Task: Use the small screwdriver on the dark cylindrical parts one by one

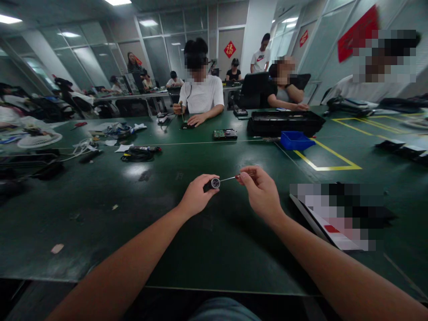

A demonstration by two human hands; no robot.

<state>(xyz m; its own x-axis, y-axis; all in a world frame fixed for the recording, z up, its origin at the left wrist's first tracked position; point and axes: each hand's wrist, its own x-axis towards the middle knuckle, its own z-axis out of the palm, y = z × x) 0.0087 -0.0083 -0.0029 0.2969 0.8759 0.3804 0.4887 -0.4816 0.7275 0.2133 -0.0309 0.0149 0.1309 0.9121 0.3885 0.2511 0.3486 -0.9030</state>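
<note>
My left hand [196,195] is closed around a small black cylindrical part [212,183] with a round silver end facing right. My right hand [260,191] pinches a thin screwdriver [230,179] with a red handle; its metal shaft points left and its tip meets the silver end of the part. Both hands hover a little above the dark green table [133,209], near its middle.
A flat printed sheet or box [334,234] lies at my right. A blue bin [295,140] and a long black tray [284,122] stand further back, beside yellow tape lines [331,154]. Cables [138,154] lie at the left. Other people sit across the table.
</note>
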